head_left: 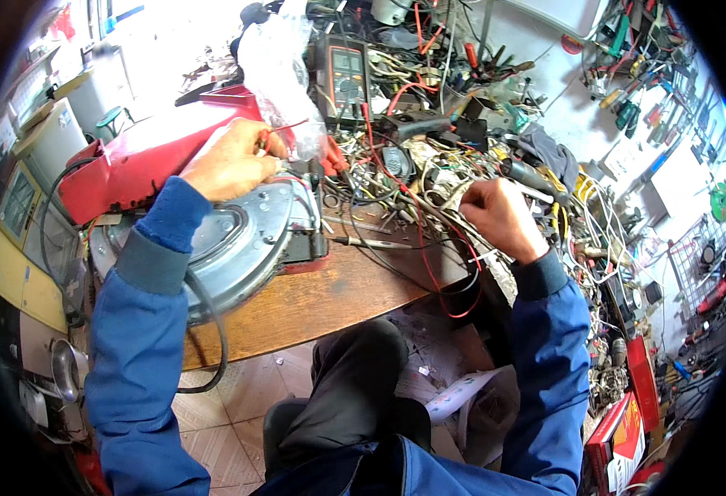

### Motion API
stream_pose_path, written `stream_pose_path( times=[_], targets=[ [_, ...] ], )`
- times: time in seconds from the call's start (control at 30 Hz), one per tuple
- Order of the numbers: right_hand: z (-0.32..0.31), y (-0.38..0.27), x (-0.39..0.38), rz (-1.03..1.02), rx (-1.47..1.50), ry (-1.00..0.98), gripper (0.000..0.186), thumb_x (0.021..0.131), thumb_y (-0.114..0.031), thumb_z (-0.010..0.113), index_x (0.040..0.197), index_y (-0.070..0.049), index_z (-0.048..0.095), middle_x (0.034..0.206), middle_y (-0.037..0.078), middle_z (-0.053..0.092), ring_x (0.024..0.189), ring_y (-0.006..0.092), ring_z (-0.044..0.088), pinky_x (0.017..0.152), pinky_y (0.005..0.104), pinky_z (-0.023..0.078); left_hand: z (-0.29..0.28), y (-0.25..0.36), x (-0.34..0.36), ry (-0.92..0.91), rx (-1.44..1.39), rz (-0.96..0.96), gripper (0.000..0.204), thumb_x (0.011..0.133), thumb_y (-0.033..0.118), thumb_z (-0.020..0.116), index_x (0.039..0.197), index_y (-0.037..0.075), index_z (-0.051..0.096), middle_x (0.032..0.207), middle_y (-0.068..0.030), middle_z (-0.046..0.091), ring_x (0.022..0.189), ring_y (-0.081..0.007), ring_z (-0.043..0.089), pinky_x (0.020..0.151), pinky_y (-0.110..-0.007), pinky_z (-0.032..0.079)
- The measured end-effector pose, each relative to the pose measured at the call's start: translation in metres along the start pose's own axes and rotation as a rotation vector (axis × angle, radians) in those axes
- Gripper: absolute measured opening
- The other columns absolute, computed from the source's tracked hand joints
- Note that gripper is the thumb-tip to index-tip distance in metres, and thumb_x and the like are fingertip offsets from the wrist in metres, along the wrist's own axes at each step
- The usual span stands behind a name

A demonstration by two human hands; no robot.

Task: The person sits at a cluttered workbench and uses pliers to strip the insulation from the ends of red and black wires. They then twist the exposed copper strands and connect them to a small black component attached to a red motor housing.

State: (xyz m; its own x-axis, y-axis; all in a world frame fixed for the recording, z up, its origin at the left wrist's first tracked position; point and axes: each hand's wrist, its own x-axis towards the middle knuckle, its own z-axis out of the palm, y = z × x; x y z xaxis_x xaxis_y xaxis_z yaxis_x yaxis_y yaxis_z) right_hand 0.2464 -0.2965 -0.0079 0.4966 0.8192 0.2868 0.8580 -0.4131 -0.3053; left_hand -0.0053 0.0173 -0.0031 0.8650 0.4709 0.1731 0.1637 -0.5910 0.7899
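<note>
My left hand (235,161) is closed in a pinch over the far side of a grey metal housing with a rounded rim (251,248). A thin red wire (290,126) sticks out from between its fingers. Behind the housing leans a red casing (131,169). A thick black cable (221,339) hangs from the housing over the table edge. My right hand (499,217) is curled into a fist at the edge of the heap of cables and parts; whatever its fingers hold is hidden. A white rod (530,189) shows just beyond it.
A multimeter (346,76) stands at the back beside a clear plastic bag (276,70). Red and black leads loop over the edge of the wooden table (330,299). A pen-like tool (371,243) lies there. Hand tools (628,112) hang on the right wall.
</note>
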Motion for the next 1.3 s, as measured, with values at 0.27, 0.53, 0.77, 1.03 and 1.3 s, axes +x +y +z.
stream_pose_path(
  times=[0.27,0.53,0.77,1.03,1.3],
  targets=[
    [-0.068,0.03,-0.018,0.184,-0.068,0.177,0.022,0.082,-0.018,0.068,0.085,0.003,0.076,0.076,0.02,0.072,0.069,0.0296,0.072,0.068,0.0411,0.055,0.001,0.002,0.002,-0.008,0.038,-0.008,0.015,0.084,0.004,0.066,0.097,-0.004,0.068,0.076,-0.0043,0.064,0.066,-0.0101,0.059,0.059,-0.028,0.047],
    [-0.087,0.098,-0.046,0.327,-0.291,0.195,0.025,0.079,-0.023,0.07,0.084,0.001,0.076,0.073,0.023,0.071,0.073,0.0372,0.073,0.073,0.0434,0.057,0.002,0.001,0.001,0.038,0.139,0.026,0.014,0.079,0.008,0.068,0.083,-0.006,0.07,0.068,-0.0053,0.062,0.062,-0.0111,0.054,0.056,-0.031,0.043],
    [-0.068,0.087,-0.048,0.277,-0.367,0.16,0.026,0.081,-0.028,0.069,0.082,-0.002,0.074,0.076,0.024,0.069,0.076,0.0427,0.07,0.072,0.0477,0.055,-0.005,-0.018,0.004,0.05,0.199,0.097,0.014,0.087,0.013,0.073,0.093,0.003,0.066,0.078,-0.0012,0.058,0.074,-0.0118,0.055,0.063,-0.032,0.046],
    [-0.036,0.091,-0.035,0.149,-0.471,0.105,0.058,0.076,-0.036,0.082,0.115,0.004,0.067,0.119,0.026,0.064,0.116,0.0434,0.059,0.1,0.0495,0.048,0.003,-0.009,0.004,0.042,0.029,-0.016,0.009,0.093,0.009,0.068,0.095,0.0,0.067,0.079,-0.0035,0.066,0.07,-0.0107,0.063,0.064,-0.029,0.053],
    [-0.024,0.11,-0.021,0.285,-0.569,-0.009,0.094,0.074,-0.055,0.082,0.142,0.003,0.054,0.138,0.026,0.057,0.133,0.0423,0.051,0.111,0.0528,0.042,0.003,-0.01,0.006,0.007,0.059,-0.053,0.01,0.096,0.01,0.067,0.098,0.0,0.066,0.085,-0.0028,0.066,0.071,-0.0102,0.063,0.066,-0.028,0.055]
  ],
)
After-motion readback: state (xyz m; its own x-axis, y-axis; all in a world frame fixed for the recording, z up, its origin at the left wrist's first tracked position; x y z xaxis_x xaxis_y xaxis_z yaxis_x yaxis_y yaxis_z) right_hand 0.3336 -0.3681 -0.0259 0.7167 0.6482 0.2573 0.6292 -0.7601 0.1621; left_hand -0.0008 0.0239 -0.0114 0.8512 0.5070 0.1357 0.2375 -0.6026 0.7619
